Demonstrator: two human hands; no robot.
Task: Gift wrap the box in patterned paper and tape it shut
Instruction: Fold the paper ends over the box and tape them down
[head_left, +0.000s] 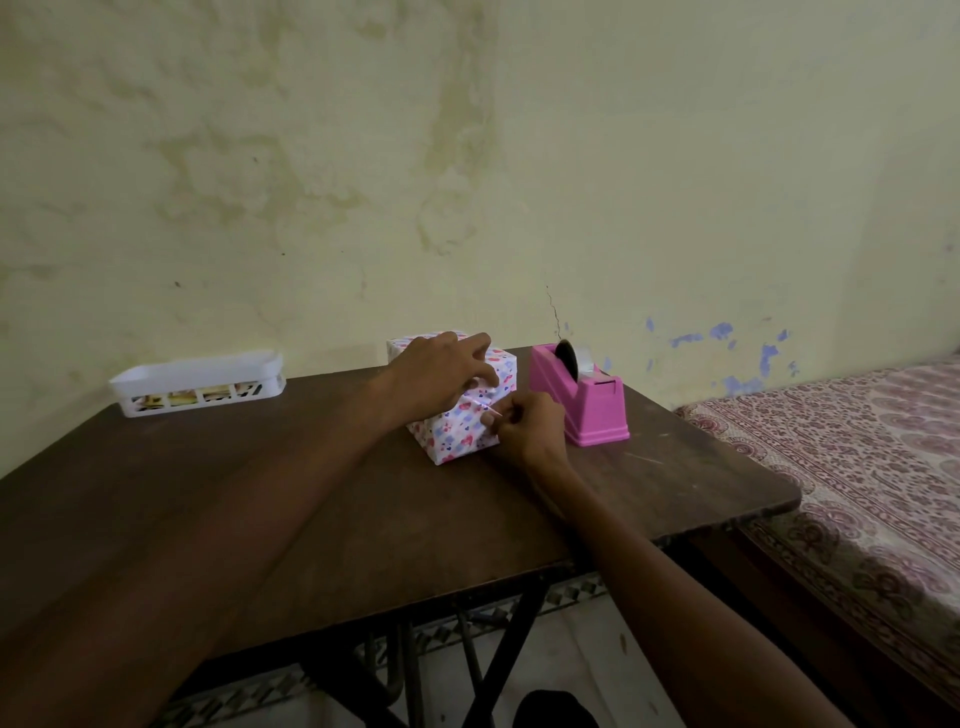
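Standing against a stained yellow wall, the dark wooden table adjoins a patterned bed.

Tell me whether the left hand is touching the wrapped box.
Touching. The head view shows the left hand resting on top of the wrapped box.

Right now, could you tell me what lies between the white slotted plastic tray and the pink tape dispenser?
Head view: the box wrapped in heart-patterned paper, left hand pressing it, right hand pinching its paper.
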